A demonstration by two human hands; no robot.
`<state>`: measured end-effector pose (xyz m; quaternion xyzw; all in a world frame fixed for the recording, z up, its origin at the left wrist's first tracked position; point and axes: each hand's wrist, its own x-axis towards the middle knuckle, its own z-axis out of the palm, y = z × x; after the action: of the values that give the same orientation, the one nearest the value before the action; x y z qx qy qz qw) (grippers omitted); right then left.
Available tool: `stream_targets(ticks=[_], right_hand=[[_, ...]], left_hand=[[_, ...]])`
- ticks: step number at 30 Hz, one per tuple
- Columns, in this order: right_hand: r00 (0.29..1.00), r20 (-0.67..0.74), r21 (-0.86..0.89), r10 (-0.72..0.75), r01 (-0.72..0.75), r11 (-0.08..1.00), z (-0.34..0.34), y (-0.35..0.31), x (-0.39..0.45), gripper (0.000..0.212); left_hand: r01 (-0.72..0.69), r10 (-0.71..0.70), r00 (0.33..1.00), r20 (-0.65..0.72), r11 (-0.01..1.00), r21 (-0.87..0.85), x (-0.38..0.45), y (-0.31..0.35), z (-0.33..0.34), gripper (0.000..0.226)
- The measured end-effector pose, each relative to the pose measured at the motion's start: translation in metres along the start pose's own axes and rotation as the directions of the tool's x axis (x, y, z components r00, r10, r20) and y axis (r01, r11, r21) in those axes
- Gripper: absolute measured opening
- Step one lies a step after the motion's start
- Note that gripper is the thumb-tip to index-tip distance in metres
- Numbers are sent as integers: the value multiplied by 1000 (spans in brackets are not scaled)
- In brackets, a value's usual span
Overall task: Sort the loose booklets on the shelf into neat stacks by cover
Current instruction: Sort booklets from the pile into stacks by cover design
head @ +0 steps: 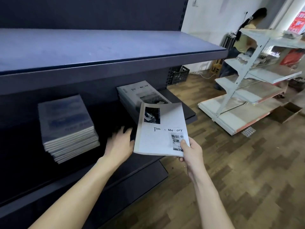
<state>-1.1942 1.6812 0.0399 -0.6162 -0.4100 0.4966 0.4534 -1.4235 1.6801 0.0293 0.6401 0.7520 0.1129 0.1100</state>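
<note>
My right hand pinches the lower right corner of a white booklet titled "Time & Memory", holding it tilted in front of the dark shelf. Behind it, on the shelf's right end, lies a stack of booklets with the same cover. A tall stack of blue-covered booklets stands on the shelf's left part. My left hand reaches over the shelf between the two stacks, fingers spread and holding nothing, just left of the held booklet.
An upper dark shelf overhangs the stacks. To the right is wooden floor with a white shelving unit. A person stands behind it. A black crate sits by the wall.
</note>
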Motion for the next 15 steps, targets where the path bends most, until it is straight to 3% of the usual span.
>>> stream_targets(ticks=[8, 15], right_hand=[[993, 116, -28, -38, 42, 999, 20, -12, 61, 20], [963, 225, -212, -152, 200, 957, 28, -30, 135, 24]], left_hand=[[113, -109, 993, 51, 991, -75, 34, -7, 3, 59], [288, -290, 956, -43, 956, -48, 52, 2, 4, 58]])
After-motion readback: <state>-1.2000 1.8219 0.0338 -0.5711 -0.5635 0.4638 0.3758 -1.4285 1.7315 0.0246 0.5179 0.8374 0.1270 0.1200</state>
